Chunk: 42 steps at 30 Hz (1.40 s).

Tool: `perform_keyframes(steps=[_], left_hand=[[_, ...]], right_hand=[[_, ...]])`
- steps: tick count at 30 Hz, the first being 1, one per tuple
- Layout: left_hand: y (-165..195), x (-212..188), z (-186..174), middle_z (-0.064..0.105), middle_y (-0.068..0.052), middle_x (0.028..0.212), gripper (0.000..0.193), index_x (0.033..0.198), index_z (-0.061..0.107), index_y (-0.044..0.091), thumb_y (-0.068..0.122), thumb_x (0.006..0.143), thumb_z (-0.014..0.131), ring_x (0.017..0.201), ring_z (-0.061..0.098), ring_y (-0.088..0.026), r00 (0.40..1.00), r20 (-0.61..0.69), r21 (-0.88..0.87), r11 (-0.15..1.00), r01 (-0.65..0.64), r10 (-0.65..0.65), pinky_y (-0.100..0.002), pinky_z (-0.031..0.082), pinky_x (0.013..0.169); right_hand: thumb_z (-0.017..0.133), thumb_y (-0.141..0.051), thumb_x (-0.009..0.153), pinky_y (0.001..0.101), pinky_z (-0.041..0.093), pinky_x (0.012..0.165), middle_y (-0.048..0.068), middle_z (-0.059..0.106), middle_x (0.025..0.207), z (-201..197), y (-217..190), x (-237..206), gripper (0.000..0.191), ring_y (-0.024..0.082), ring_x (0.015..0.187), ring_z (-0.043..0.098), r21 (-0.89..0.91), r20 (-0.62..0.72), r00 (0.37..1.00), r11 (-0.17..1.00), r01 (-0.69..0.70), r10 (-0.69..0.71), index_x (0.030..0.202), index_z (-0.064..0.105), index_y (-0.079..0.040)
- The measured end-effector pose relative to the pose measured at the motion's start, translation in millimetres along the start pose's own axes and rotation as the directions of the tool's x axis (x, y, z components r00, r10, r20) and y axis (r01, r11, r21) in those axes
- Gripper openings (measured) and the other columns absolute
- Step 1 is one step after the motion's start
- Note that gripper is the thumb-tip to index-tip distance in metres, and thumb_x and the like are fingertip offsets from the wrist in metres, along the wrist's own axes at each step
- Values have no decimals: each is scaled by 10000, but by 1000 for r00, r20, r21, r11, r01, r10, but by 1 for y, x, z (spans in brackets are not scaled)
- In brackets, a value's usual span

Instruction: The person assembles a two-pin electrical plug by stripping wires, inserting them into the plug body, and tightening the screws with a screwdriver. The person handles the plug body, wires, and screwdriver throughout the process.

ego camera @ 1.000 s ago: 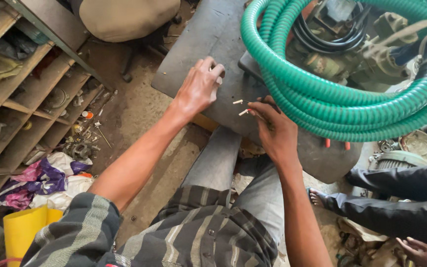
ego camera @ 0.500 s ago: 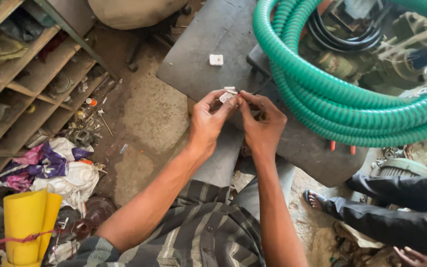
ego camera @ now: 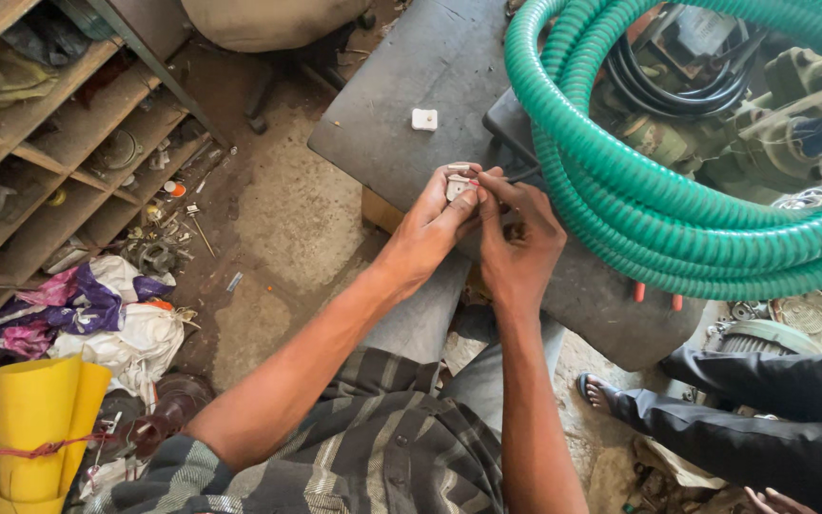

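— Wooden shelves (ego camera: 40,143) fill the frame's upper left; what sits mid-frame?

— Left hand (ego camera: 435,224) and right hand (ego camera: 516,243) meet over the dark tabletop (ego camera: 401,105), fingers pinched on a small white part (ego camera: 457,186). It looks light, stiff and easily dropped; best gripped by its edges.

— Right of that?

— Green hose (ego camera: 639,209), coiled.

A cluttered repair workshop.
Left of the dark metal worktable (ego camera: 401,105), wooden shelves (ego camera: 59,124) hold scrap parts; a coiled green hose (ego camera: 639,209) lies on its right.
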<state>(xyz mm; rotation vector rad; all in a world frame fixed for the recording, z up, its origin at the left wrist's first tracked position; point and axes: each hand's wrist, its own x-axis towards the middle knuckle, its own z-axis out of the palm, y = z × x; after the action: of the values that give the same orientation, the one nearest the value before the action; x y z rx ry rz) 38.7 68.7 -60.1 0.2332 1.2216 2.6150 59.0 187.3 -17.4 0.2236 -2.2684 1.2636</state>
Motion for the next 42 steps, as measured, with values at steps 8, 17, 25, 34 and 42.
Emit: perform_keyframes(steps=[8, 17, 25, 34, 42], left_hand=[[19, -4, -3, 797, -108, 945, 342, 1153, 552, -42, 254, 1026, 669, 875, 745, -121, 976, -215, 501, 856, 127, -19, -312, 614, 740], [32, -6, 12, 804, -118, 932, 293, 1171, 629, -6, 203, 972, 685, 799, 784, -123, 963, -221, 590, 807, 9, 151, -275, 645, 637], [39, -12, 12, 805, -135, 906, 305, 1195, 637, 8, 234, 991, 659, 809, 792, -149, 962, -243, 612, 789, 53, 124, -294, 640, 671], [30, -11, 7, 693, -181, 1222, 317, 1336, 539, 23, 145, 1044, 539, 1128, 682, -200, 986, -166, 295, 953, 69, -20, -344, 602, 960], [18, -6, 12, 627, -153, 1323, 315, 1349, 474, -17, 139, 1075, 479, 1230, 641, -209, 996, -84, -48, 998, -41, 37, -384, 537, 1094]], right_hand=[[786, -55, 942, 242, 415, 695, -3, 688, 944, 2, 6, -1, 98, 60, 836, 583, 277, 48, 968, 928, -249, 245, 1035, 771, -29], [790, -100, 924, 257, 591, 749, 72, 755, 971, 13, 8, 2, 156, 99, 848, 692, 535, 77, 893, 738, -412, 443, 1024, 760, 15], [791, 52, 945, 313, 630, 758, 122, 717, 957, 24, 4, -1, 511, 168, 889, 718, 674, 45, 938, 682, -284, 345, 1310, 434, 15], [767, 86, 920, 285, 569, 887, 111, 744, 1046, 19, 5, 3, 627, 149, 992, 711, 563, 52, 941, 768, -305, 336, 1452, 446, 2], [762, 40, 944, 217, 454, 716, 53, 733, 1085, 21, 9, -1, 564, 68, 948, 658, 421, -41, 963, 878, -226, 267, 1434, 489, -19]])
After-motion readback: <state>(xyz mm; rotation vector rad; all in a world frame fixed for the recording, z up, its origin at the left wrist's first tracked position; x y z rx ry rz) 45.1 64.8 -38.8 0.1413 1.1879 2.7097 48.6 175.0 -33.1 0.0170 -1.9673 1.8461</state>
